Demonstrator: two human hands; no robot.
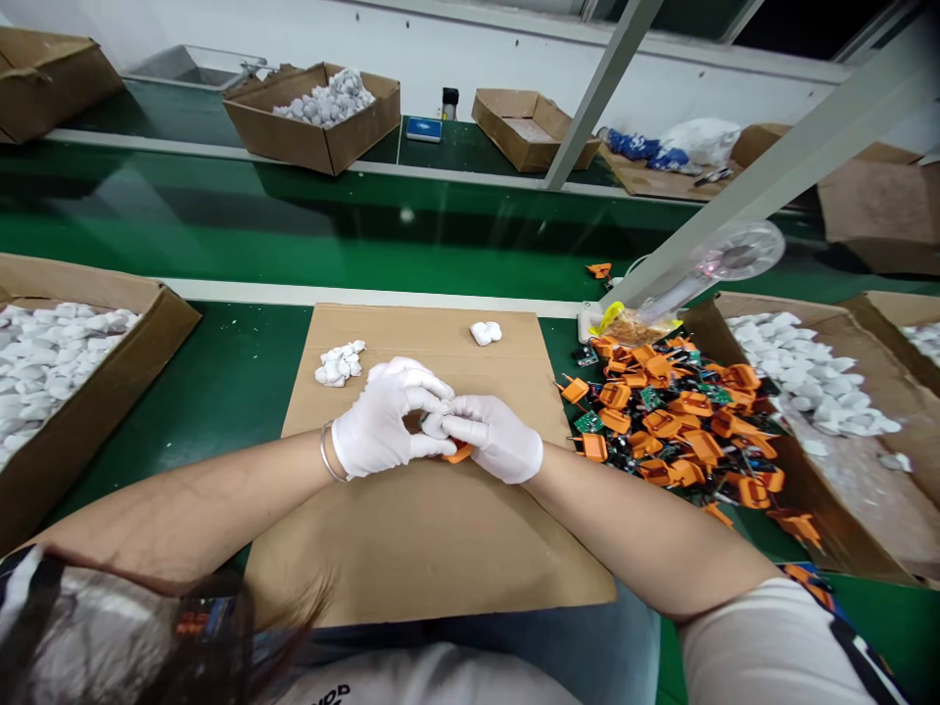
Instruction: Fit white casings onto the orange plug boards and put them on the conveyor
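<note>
Over the cardboard sheet [426,534], gloved left hand [386,421] and right hand [493,438] closed together, gripping a small orange plastic piece [460,453], with white lumps [339,363] farther along the sheet and a heap of orange parts [672,411] off its right edge.

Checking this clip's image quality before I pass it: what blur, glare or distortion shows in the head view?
In the head view, the wide lens bends the green conveyor belt and overhead rail; out-of-focus loose hair blurs the lower left; the gloved left hand and gloved right hand look sharp; light is even, with mild sheen on the belt.
</note>
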